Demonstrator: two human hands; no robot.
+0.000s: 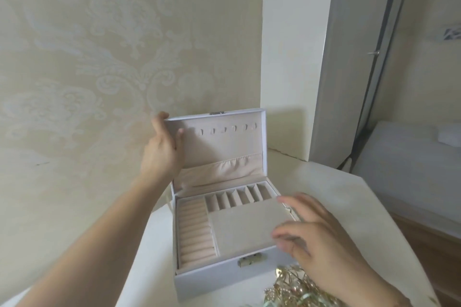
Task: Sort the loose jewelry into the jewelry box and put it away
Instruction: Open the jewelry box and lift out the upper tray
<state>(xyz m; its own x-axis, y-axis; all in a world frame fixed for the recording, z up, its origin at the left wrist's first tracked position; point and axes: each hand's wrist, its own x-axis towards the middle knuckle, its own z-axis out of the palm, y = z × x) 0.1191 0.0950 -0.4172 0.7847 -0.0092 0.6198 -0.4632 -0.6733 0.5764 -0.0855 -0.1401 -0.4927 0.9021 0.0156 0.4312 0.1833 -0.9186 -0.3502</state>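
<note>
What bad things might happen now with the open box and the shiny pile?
The left hand holds the lid up; if it lets go, the lid may drop shut. The gold jewelry looks tangled and lies near the table edge, so pulling one piece could drag others off.

Box tray (239, 227) is wide open from above. Upright lid (219, 149) walls off the back, wallpapered wall (87, 70) crowds the left, and the gold jewelry pile (289, 289) clutters the table (331, 182) front-right.

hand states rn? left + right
Left hand: closed on the lid edge of the jewelry box, holding it up.
Right hand: open, empty, hovering over the box.
</note>
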